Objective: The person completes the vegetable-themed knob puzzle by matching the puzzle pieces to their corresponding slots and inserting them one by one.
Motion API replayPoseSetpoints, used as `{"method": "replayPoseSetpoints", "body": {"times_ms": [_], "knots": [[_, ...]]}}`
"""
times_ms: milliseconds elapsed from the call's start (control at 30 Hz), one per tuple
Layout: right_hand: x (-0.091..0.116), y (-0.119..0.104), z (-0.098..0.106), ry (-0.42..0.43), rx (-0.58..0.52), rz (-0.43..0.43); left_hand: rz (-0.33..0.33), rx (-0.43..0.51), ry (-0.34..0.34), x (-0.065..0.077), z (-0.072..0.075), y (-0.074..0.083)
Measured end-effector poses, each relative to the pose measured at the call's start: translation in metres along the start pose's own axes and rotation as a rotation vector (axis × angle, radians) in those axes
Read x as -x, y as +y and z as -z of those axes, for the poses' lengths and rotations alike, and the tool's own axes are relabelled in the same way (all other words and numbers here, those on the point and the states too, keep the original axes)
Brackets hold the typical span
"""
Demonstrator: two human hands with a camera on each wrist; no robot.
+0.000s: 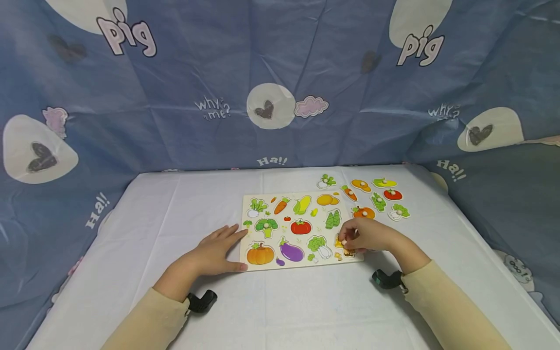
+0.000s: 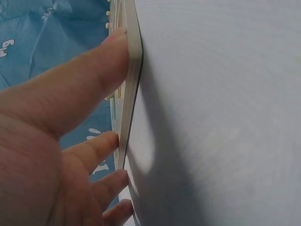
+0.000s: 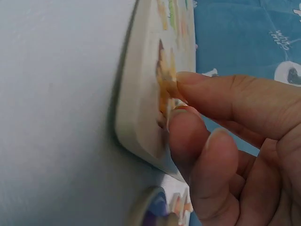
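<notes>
A wooden vegetable puzzle board (image 1: 280,265) lies flat on the table. My left hand (image 1: 214,253) rests at its left side, fingers spread; in the left wrist view the thumb (image 2: 94,73) presses on the board's edge. Thumb and index finger of my right hand (image 1: 365,234) pinch the small knob of a yellow-brown mushroom puzzle piece (image 1: 348,253) at the board's lower right corner. The right wrist view shows this mushroom piece (image 3: 164,89) close against the board's face, partly behind the fingertips. A broccoli piece (image 1: 266,227) with a knob sits in the board.
Several knobbed pieces lie behind and right of the board, among them a radish (image 1: 326,181), a carrot (image 1: 349,193), a tomato (image 1: 393,195) and a pumpkin (image 1: 364,213). A purple-and-blue piece (image 3: 155,212) lies beside the board's corner. A blue printed cloth (image 1: 280,141) hangs behind the table.
</notes>
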State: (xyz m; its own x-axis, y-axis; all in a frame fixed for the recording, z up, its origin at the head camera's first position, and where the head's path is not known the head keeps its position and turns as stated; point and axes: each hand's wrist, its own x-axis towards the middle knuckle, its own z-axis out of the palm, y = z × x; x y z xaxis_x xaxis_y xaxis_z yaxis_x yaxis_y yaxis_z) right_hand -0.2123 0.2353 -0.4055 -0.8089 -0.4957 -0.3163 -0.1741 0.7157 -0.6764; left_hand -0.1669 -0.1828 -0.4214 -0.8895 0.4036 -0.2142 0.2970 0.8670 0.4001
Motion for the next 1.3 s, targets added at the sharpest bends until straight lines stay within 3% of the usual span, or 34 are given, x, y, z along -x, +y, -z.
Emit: {"method": "replayPoseSetpoints", "body": {"times_ms": [367, 600, 867, 1300], "knots": [[0.017, 0.002, 0.022, 0.050, 0.048, 0.093, -0.001, 0.005, 0.001, 0.001, 0.001, 0.001], [0.026, 0.009, 0.030, 0.088, 0.062, 0.050, -0.004, 0.007, -0.006, 0.001, 0.000, 0.001], [0.031, 0.021, 0.036, 0.100, 0.073, 0.061, -0.003, 0.002, -0.004, 0.000, 0.001, 0.001], [0.025, 0.037, 0.030, 0.127, 0.108, -0.005, 0.001, 0.004, -0.004, 0.001, 0.001, 0.001]]}}
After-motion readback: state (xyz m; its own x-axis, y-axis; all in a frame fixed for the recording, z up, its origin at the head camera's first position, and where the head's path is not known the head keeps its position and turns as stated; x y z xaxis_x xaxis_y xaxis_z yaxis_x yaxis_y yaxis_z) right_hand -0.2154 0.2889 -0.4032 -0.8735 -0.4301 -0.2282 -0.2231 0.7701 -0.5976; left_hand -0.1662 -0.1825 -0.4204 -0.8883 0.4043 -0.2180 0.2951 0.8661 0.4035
